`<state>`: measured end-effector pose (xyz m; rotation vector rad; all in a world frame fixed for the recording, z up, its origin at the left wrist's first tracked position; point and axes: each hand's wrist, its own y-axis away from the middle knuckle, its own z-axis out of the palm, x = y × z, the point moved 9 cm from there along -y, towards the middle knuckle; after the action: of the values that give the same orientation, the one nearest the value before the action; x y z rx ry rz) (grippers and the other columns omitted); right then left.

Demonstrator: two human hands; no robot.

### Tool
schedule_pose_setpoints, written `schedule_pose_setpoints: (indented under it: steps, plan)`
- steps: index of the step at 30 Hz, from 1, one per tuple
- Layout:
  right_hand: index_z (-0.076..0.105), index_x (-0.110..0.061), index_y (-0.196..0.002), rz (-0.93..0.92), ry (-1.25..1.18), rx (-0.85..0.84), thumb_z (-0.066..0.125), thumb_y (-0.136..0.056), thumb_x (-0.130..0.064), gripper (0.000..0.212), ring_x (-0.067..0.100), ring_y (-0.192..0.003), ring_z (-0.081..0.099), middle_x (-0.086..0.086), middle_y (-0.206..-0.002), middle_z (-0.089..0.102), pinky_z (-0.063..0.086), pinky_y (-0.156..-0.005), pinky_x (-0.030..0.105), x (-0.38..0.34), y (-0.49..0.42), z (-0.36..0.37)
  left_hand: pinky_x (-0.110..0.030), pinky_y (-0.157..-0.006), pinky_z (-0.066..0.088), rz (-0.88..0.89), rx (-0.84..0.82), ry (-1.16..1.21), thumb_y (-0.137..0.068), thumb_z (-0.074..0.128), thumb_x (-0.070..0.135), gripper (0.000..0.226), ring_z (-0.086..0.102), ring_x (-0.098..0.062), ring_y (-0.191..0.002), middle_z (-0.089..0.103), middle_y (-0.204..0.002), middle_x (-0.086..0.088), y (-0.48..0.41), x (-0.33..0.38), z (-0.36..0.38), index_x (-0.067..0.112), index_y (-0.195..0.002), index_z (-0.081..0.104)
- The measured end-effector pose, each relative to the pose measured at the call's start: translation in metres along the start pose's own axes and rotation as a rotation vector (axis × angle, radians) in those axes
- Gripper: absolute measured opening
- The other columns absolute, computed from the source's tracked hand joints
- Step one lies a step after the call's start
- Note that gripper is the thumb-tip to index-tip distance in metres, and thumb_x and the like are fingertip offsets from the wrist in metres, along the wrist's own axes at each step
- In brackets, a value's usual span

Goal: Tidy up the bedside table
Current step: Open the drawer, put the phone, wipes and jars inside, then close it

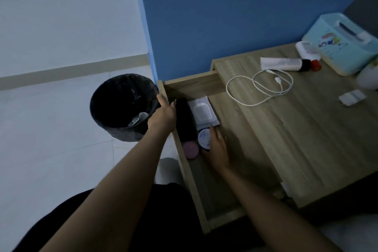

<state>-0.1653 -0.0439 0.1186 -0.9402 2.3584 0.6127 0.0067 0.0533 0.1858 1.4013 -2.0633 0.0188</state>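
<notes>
The wooden bedside table (pixel 296 129) has its drawer (pixel 196 196) pulled out toward me. Inside the drawer lie a black pouch (pixel 185 120), a white wipes pack (pixel 203 112), a pink round lid (pixel 191 150) and a white-and-blue round tin (pixel 204 138). My left hand (pixel 163 113) grips the drawer's front edge, its thumb against the black pouch. My right hand (pixel 217 148) is in the drawer with fingers round the tin's right side. On the tabletop lie a white charging cable (pixel 259 86), a white tube with a black cap (pixel 284 64) and a small white packet (pixel 351 97).
A black-lined waste bin (pixel 122 106) stands on the pale floor left of the drawer, with a clear bottle inside. At the table's back right sit a light-blue tissue pack (pixel 343 45), a white bottle with a red cap (pixel 308 52) and a white object (pixel 368 76). A blue wall rises behind.
</notes>
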Motion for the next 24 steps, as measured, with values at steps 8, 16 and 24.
schedule_pose_setpoints:
  steps: [8,16,24]
  plan:
    - [0.011,-0.007,-0.15,-0.031,0.076,-0.107,0.063,-0.089,-0.03,0.084,0.029,-0.147,0.013,0.015,-0.159,0.014,0.008,-0.118,0.032,0.004,-0.001,0.014,-0.053,-0.095,0.043,0.0,0.001,0.025,-0.101,0.023,0.042,0.059,0.059,-0.043,-0.109,0.06,-0.121,-0.03,-0.005,-0.007,0.004,0.007,-0.145,0.007]
    - [0.069,-0.003,-0.109,-0.349,0.108,0.471,0.057,-0.087,-0.015,0.027,0.026,-0.101,0.064,0.012,-0.112,0.068,0.036,-0.088,0.014,-0.044,0.039,-0.146,-0.054,-0.092,0.046,0.012,0.004,0.027,-0.1,0.023,0.043,0.059,0.061,-0.042,-0.103,0.061,-0.116,-0.029,-0.008,-0.01,0.005,0.009,-0.145,0.006]
    - [0.059,-0.001,-0.127,-0.1,0.24,0.578,0.05,-0.094,-0.014,0.037,0.029,-0.128,0.049,0.014,-0.139,0.053,0.036,-0.108,0.035,0.047,0.029,-0.209,-0.057,-0.086,0.051,0.07,-0.02,0.035,-0.101,0.021,0.036,0.039,0.063,-0.045,-0.096,0.05,-0.128,-0.034,0.001,-0.002,0.004,0.02,-0.133,0.007]
